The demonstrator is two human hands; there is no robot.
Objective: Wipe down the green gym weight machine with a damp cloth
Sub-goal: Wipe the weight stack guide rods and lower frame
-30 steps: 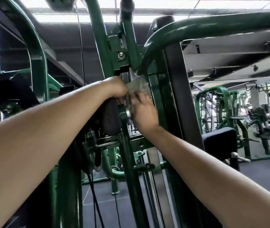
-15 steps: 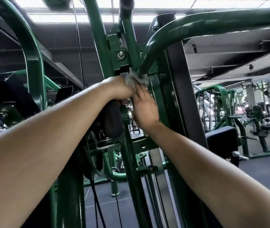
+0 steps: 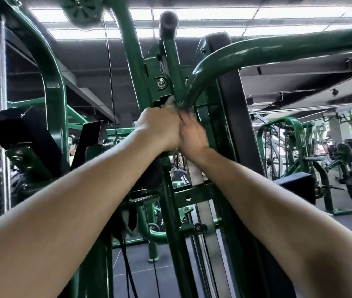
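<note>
Both my hands, left hand [image 3: 159, 125] and right hand [image 3: 192, 134], sit pressed together against the green upright [image 3: 171, 67], no gap between them. Directly above: bolted bracket [image 3: 160, 82] and the curved green arm [image 3: 235, 54] joining the upright, closing the way up and right. Black column [image 3: 235, 117] walls off the right side just beyond my right hand. Black pad [image 3: 150, 175] lies under my left wrist. Open air left of the upright, crossed only by a thin cable [image 3: 110, 82]. Below, crossbar [image 3: 192, 193] and chrome rods [image 3: 200, 254] block.
</note>
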